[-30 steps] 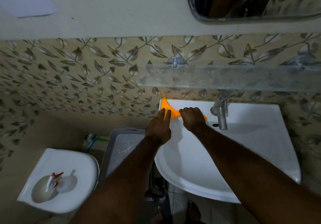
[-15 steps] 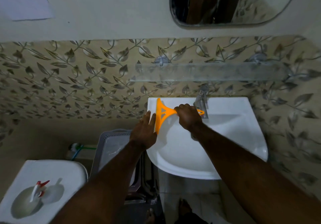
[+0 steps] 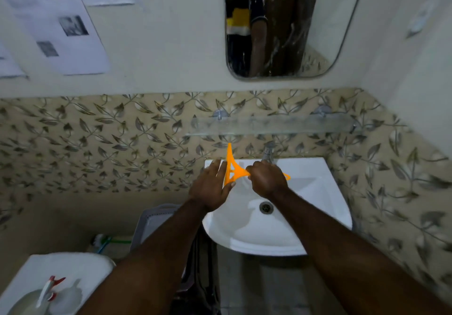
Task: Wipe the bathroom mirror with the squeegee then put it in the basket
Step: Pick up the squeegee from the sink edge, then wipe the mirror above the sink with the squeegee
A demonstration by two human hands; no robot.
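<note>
An orange squeegee point(image 3: 231, 168) is held above the white sink point(image 3: 315, 199), its blade standing nearly upright. My right hand point(image 3: 265, 180) is shut around the handle, whose end sticks out to the right. My left hand point(image 3: 211, 187) has its fingers spread, with fingertips and thumb touching the blade's left side. The mirror point(image 3: 293, 21) hangs on the wall above, streaked with wet marks and reflecting a person. A grey basket point(image 3: 151, 224) stands on the floor left of the sink, mostly hidden behind my left forearm.
A glass shelf point(image 3: 269, 125) runs along the leaf-patterned tiles just above the tap point(image 3: 269, 153). A toilet tank lid point(image 3: 66, 273) at the lower left carries a spray bottle point(image 3: 49, 292). Paper sheets point(image 3: 61, 21) hang on the upper left wall.
The squeegee has been lifted off the sink's back edge and turned so its blade stands upright. The view has tilted up, bringing more of the mirror into sight.
</note>
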